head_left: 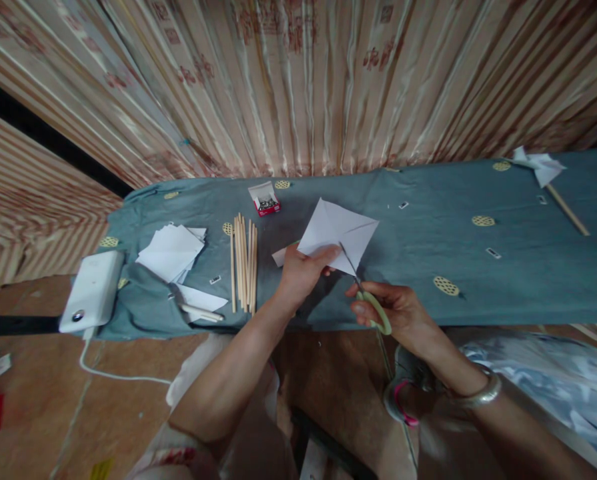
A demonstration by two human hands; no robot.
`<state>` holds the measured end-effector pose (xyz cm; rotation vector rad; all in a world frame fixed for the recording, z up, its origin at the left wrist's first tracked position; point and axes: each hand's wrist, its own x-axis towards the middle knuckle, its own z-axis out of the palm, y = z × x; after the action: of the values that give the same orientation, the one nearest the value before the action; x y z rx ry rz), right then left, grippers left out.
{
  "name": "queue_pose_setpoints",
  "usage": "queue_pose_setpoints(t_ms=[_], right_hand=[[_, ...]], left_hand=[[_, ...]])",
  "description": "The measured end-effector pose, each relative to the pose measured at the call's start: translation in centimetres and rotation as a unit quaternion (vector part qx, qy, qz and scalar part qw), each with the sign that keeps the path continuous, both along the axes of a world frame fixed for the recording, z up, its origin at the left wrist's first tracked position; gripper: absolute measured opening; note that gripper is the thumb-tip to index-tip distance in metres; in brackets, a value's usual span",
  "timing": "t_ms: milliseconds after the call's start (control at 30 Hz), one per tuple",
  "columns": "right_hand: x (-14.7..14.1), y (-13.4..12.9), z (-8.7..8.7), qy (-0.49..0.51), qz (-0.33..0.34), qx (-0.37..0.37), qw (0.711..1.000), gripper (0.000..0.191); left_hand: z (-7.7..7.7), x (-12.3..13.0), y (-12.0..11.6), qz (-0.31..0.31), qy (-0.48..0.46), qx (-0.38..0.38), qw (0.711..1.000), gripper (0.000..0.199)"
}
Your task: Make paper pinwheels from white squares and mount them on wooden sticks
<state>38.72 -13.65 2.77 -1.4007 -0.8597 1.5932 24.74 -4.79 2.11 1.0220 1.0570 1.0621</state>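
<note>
White paper, cut as a square (328,223), is held up over the middle of the table (428,260), between its far and near edges. I watch from far off through the head camera. The left hand (301,270) is mostly closed, pinching the paper with its thumb on top and fingers under. The right hand (395,310) is curled around the green handles of the scissors (378,313), and their blades reach in from the near corner of the paper. I can't tell how wide the blades are open. To cut well, I would go slowly and straight, stop short of the middle, keep the paper flat, and mind that left thumb, since it is very near the tips. The sticks (244,267) lie left of the paper, by the near edge. The little red box (268,207) sits nearer the far edge, and a paper pile (171,252) is toward the left end.
</note>
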Motion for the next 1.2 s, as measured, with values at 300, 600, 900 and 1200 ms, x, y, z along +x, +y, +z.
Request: queue_pose_setpoints(t_ms=[300, 600, 900, 1200], right_hand=[[-0.1, 0.0, 0.0, -0.008, -0.006, 0.007, 1.000, 0.047], [-0.3, 0.1, 0.2, -0.004, -0.010, 0.001, 1.000, 0.047], [0.4, -0.9, -0.5, -0.057, 0.053, 0.017, 0.997, 0.044], [4.9, -2.0, -0.4, -0.426, 0.084, 0.118, 0.893, 0.040]], left_hand=[[0.0, 0.1, -0.1, 0.003, 0.002, 0.003, 1.000, 0.021], [-0.3, 0.1, 0.0, -0.001, -0.011, 0.009, 1.000, 0.022], [-0.1, 0.0, 0.4, 0.024, -0.011, -0.011, 1.000, 0.020], [-0.2, -0.1, 0.7, 0.033, -0.045, -0.005, 0.998, 0.025]])
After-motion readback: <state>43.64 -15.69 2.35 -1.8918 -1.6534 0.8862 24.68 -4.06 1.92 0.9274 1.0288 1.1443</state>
